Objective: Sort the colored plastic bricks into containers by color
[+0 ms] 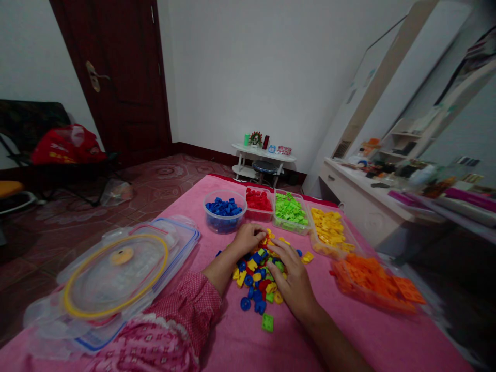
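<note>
A loose pile of mixed toy building blocks (252,279) in blue, yellow, green and red lies on the pink cloth. My left hand (247,240) reaches over the far left side of the pile, its fingers curled together beside some yellow pieces; whatever they hold is too small to make out. On the pile's right side rests my right hand (292,274), open, with fingers apart and touching the blocks. A green block (267,322) sits by itself nearer to me. Part of the pile is hidden under both hands.
Behind the pile stand a round tub of blue blocks (223,207) and boxes of red blocks (258,199), green blocks (290,209) and yellow blocks (329,227). A box of orange blocks (372,281) is at the right. Stacked clear lids (127,274) lie at left.
</note>
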A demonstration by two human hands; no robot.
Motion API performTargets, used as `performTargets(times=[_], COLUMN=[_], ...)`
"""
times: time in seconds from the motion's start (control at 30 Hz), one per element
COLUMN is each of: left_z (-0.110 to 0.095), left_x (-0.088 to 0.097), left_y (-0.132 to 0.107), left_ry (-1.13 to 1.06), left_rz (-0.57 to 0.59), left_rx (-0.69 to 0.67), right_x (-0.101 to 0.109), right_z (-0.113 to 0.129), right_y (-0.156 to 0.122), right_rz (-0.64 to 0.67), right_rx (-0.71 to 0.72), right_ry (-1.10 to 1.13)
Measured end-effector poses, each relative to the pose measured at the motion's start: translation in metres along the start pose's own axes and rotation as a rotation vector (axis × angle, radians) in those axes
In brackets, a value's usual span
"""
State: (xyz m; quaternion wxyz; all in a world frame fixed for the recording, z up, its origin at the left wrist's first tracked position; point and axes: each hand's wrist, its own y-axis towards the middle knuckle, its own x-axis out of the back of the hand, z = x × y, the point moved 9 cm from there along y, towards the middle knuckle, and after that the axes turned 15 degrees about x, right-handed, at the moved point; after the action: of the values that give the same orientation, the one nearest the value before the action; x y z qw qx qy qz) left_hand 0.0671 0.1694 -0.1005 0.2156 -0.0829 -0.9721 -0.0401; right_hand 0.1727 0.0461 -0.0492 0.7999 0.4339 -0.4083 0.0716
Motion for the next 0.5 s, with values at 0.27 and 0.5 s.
performTargets(times=[0.27, 0.5], left_z=[0.008, 0.001], left_x=[0.008, 0.010], left_y=[0.003, 0.000], left_ry=[-0.160, -0.153], left_rz=[-0.029, -0.038], left_rx=[0.066, 0.051], right_x=[-0.030, -0.026], right_z=[0.006, -0.047], right_y=[0.042, 0.036], right_rz=[0.403, 0.192], right_rx=[-0.035, -0.275], right_ry=[-0.033, 0.313])
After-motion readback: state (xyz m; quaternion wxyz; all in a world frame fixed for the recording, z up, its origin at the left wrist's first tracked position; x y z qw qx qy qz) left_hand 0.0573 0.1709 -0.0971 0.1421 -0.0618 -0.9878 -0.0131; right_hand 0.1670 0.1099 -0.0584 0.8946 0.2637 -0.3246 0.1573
